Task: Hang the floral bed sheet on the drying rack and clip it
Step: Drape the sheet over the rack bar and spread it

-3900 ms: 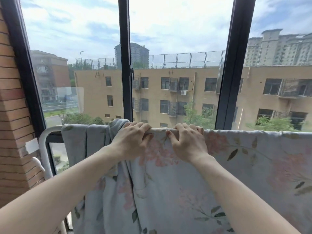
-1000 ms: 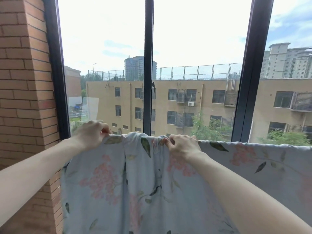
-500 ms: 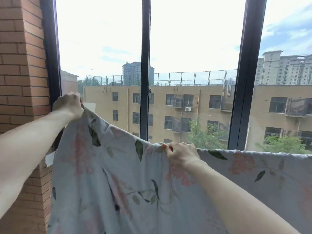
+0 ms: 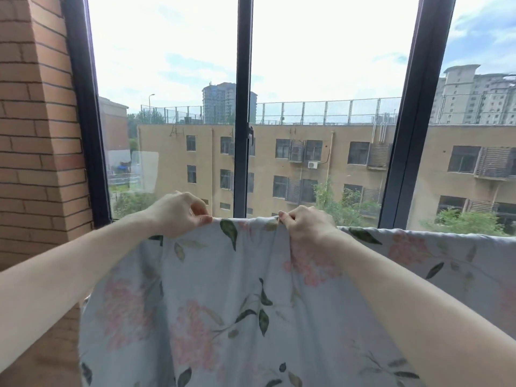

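Sheet: where it hangs below the dark-framed window [image 4: 243, 107], the pale blue cotton bed sheet with pink flowers and green leaves [image 4: 223, 303] has its top edge level along a line; the drying rack beneath cannot be seen.
Left hand [image 4: 178, 213]: grip closed in a pinch of thumb and fingers on the sheet's top edge, left of the window's centre post.
Right hand [image 4: 305, 224]: grip curled tight, bunching the top edge just right of that post.
Wall: red brick wall [image 4: 36, 135] left of the window.
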The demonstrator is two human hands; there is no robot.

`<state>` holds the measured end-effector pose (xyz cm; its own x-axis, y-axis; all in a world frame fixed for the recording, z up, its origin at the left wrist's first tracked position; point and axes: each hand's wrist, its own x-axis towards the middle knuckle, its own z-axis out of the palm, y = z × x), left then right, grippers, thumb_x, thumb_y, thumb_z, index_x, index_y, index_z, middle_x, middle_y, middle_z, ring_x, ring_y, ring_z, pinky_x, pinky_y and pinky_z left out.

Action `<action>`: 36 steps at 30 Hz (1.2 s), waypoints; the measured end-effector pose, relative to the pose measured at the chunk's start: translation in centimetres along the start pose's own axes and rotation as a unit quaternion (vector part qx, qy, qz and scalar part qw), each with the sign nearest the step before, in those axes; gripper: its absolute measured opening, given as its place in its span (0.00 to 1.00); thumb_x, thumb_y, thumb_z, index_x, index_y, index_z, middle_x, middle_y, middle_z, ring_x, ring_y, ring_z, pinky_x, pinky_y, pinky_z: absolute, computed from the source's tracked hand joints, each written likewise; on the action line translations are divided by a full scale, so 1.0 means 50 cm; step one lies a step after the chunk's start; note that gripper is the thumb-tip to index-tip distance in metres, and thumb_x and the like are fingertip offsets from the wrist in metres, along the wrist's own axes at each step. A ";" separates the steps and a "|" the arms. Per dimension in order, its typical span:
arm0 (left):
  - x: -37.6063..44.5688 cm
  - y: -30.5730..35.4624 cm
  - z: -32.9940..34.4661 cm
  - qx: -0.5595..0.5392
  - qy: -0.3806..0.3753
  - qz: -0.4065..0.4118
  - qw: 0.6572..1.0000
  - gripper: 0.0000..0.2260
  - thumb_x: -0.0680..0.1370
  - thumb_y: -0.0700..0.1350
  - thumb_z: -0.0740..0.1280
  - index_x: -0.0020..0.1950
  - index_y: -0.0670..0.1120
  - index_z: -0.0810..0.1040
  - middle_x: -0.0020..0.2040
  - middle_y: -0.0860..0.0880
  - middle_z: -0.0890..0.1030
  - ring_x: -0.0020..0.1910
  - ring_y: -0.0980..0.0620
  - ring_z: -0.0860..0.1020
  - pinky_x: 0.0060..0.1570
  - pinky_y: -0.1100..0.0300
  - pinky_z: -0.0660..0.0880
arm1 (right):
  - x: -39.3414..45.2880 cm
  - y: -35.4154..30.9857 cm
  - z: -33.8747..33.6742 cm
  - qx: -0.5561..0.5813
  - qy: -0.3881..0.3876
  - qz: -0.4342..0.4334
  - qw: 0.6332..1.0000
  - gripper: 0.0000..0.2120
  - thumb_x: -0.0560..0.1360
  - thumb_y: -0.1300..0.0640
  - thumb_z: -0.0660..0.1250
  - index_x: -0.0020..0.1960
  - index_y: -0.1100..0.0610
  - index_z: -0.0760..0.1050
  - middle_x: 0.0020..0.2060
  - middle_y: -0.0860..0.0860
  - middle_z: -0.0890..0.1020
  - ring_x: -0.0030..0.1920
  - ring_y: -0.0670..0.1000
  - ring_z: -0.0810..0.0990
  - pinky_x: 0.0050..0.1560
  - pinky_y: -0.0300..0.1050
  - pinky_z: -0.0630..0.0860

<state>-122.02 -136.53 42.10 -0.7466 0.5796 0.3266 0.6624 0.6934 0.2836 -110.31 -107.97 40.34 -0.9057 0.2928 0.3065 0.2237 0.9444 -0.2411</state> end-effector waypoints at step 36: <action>0.029 -0.004 -0.025 -0.007 -0.149 -0.218 0.965 0.17 0.81 0.56 0.69 0.46 0.44 0.87 0.48 0.46 0.85 0.46 0.48 0.81 0.46 0.55 0.80 | 0.067 -0.048 0.008 0.084 -0.098 0.003 0.992 0.15 0.79 0.42 0.70 0.50 0.53 0.85 0.49 0.50 0.87 0.50 0.53 0.84 0.54 0.48 0.82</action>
<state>-123.17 -136.38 43.63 -0.9375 0.3337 -0.0987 0.2817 0.8942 0.3478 -114.01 -109.32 41.54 -0.9609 0.2481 0.1234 0.1810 0.8992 -0.3983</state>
